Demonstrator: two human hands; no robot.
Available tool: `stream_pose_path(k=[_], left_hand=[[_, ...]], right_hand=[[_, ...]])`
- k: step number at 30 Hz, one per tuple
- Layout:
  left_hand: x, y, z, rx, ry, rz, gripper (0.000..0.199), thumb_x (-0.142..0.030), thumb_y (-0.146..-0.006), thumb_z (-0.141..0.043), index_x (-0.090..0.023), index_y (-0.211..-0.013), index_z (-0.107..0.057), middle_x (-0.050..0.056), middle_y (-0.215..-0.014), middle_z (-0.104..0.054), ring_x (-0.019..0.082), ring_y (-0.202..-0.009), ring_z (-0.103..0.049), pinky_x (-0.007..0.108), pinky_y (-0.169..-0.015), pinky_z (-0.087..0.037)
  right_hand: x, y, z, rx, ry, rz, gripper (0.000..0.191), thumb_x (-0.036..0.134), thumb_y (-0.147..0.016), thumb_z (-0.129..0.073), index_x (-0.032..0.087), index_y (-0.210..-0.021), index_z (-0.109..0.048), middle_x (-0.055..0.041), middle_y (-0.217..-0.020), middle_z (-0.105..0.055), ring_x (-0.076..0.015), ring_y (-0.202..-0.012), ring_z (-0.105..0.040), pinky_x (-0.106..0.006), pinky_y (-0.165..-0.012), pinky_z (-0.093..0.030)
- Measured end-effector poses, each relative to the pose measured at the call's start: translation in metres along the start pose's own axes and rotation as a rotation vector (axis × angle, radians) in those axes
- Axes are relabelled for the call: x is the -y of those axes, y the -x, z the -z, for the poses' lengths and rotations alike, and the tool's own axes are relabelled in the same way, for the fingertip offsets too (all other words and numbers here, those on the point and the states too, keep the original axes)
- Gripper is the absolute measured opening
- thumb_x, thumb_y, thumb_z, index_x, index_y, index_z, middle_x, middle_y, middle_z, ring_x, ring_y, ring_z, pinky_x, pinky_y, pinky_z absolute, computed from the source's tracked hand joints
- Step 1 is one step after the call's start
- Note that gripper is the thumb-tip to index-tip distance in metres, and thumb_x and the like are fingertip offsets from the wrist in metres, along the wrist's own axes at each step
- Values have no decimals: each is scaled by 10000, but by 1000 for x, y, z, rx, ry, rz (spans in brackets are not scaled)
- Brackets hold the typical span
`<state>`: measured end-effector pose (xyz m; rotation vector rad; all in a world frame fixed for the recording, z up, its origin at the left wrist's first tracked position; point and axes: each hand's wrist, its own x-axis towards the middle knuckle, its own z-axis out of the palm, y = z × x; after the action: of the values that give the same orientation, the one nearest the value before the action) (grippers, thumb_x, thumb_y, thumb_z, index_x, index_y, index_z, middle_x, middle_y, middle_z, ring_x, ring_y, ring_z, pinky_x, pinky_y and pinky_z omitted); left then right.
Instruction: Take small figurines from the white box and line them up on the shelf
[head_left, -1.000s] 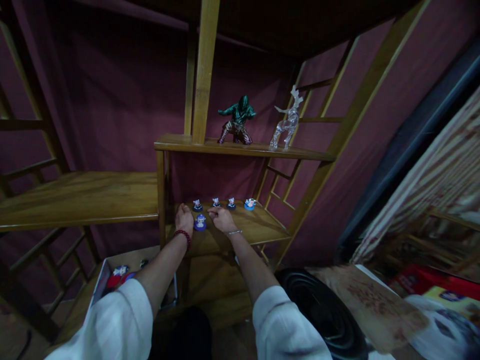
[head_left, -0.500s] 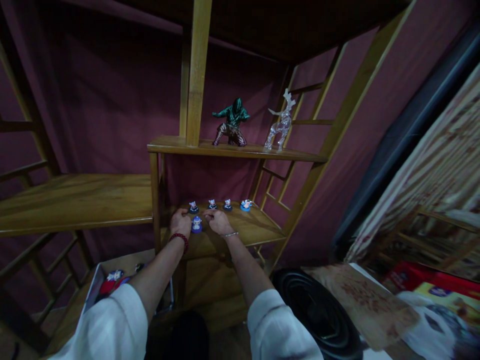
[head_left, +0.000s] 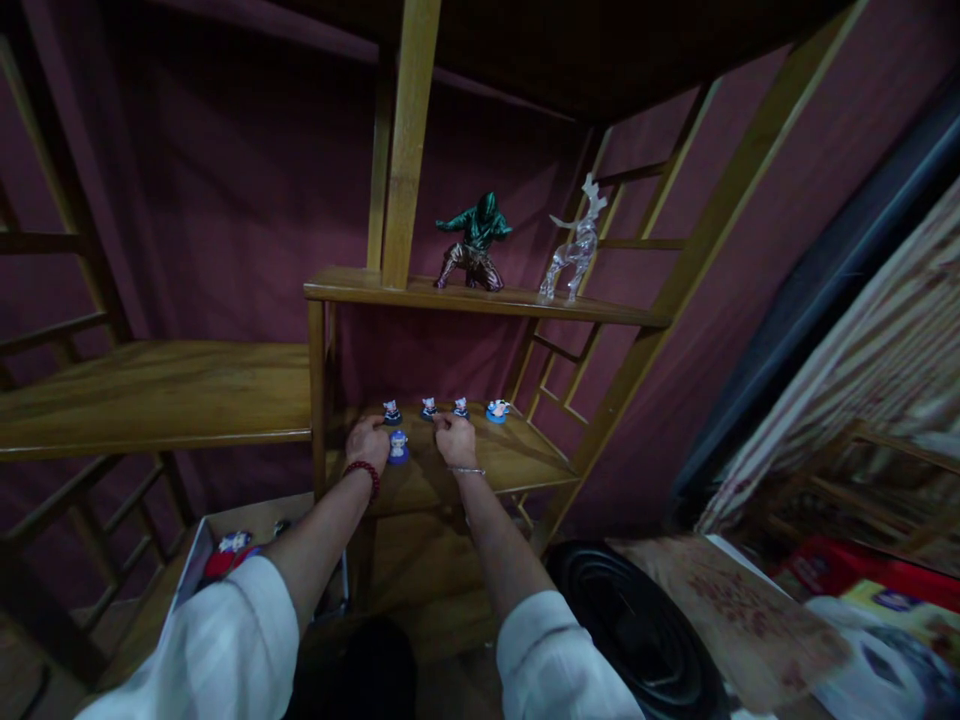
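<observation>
Several small figurines stand on the lower wooden shelf point(head_left: 510, 455). At the back left is a white-headed figurine with a dark base point(head_left: 392, 413); the curled fingers of my left hand point(head_left: 367, 444) reach that base's near edge. A purple figurine point(head_left: 398, 447) stands upright just right of this hand. My right hand point(head_left: 456, 440) is closed, fingertips in front of two similar dark-based figurines, the middle one point(head_left: 429, 408) and the right one point(head_left: 460, 407). Whether its fingers hold anything is hidden. Further right sits a figurine on a blue base point(head_left: 496, 411).
Above the hands, the upper shelf point(head_left: 517, 303) carries a green-and-bronze crouching statue point(head_left: 474, 242) and a clear deer figure point(head_left: 575, 240). An open box point(head_left: 259, 516) with more figures lies low on the left. A black coiled item point(head_left: 630, 625) is low on the right.
My right hand has moved right, from beside the purple figurine to the front of the two dark-based ones. My left hand stays by the back-left figurine. The view has shifted slightly.
</observation>
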<state>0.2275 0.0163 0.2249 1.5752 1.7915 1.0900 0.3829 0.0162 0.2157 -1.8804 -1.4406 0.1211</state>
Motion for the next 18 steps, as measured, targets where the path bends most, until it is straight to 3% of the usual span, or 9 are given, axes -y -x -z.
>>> stream_pose_path(k=[2,8,12,18], left_hand=[[0,0,0,-2,6,3,411,-107,-658,-441,-174,-1022,-621,67,-1043,-626,193,-999,-548,252,-823,-410],[-2,2,1,-10,11,-11,413,-95,-677,-423,-177,-1035,-612,58,-1070,-616,182,-1022,-535,237,-840,-395],[-3,1,-1,-3,-32,-16,400,-130,-733,-385,-181,-1077,-583,55,-1130,-584,179,-1075,-498,242,-879,-364],[-6,1,-2,1,-84,-74,392,-171,-780,-338,-174,-1106,-556,63,-1166,-558,173,-1096,-475,243,-902,-333]], right_hand=[[1,1,0,14,1,20,255,252,-793,-424,232,-917,-647,-41,-906,-668,-171,-869,-603,-255,-779,-449],[5,1,-2,178,-92,328,319,167,-784,-421,228,-1049,-586,-6,-1079,-607,-118,-982,-553,-222,-890,-400],[7,-2,-6,325,-27,365,464,124,-774,-405,255,-1217,-438,22,-1157,-564,-115,-1069,-504,-243,-931,-382],[17,-1,-5,379,97,391,499,139,-796,-374,271,-1276,-357,46,-1208,-523,-133,-1128,-456,-260,-966,-346]])
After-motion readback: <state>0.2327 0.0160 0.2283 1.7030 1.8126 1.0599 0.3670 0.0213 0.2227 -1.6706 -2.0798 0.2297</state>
